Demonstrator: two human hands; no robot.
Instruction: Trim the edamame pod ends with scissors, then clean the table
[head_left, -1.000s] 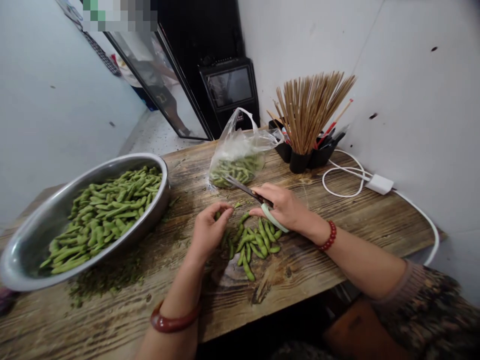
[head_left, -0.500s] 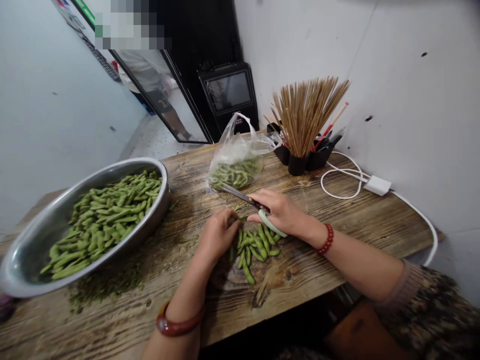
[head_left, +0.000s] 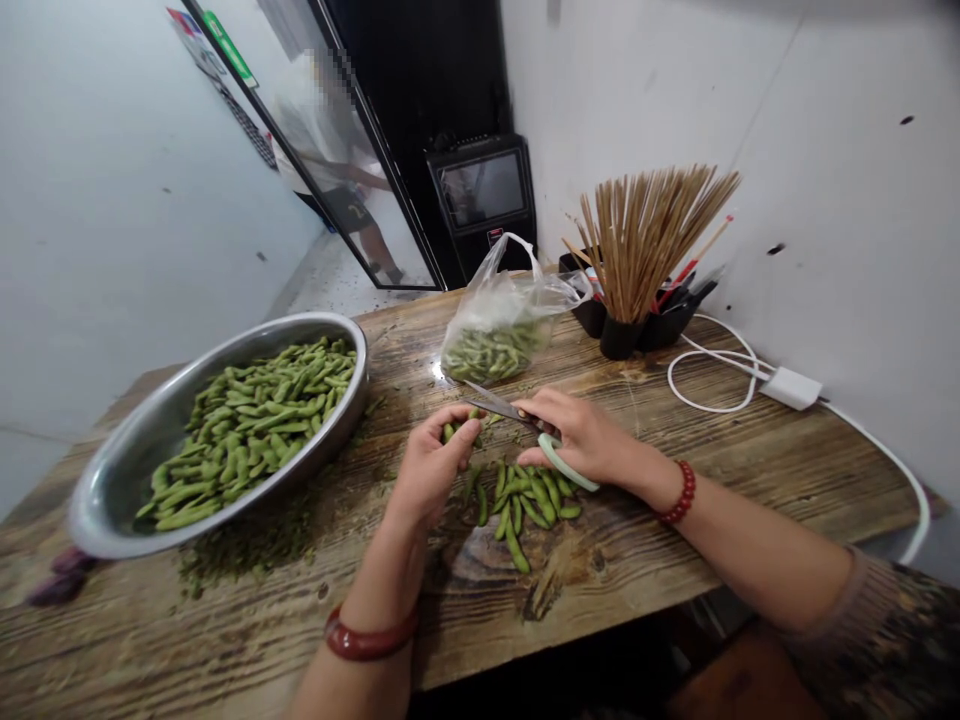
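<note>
My left hand pinches a green edamame pod between thumb and fingers, just above the wooden table. Wrapped around the handles of a pair of scissors is my right hand; one pale green handle loop shows below the fingers. The blades are parted and point left, with their tips close to the pod in my left hand. Several loose edamame pods lie in a small pile on the table below both hands.
At the left stands a large metal basin of edamame, with trimmings beside it. Behind my hands sits a plastic bag of pods. Bamboo skewers fill a black holder; a white cable lies right. Beyond the table, a person shows through glass.
My left hand has lifted from the table and turned, now showing a pod in its fingers. The scissors' blades have opened wider. The whole view has shifted, moving things rightward.
</note>
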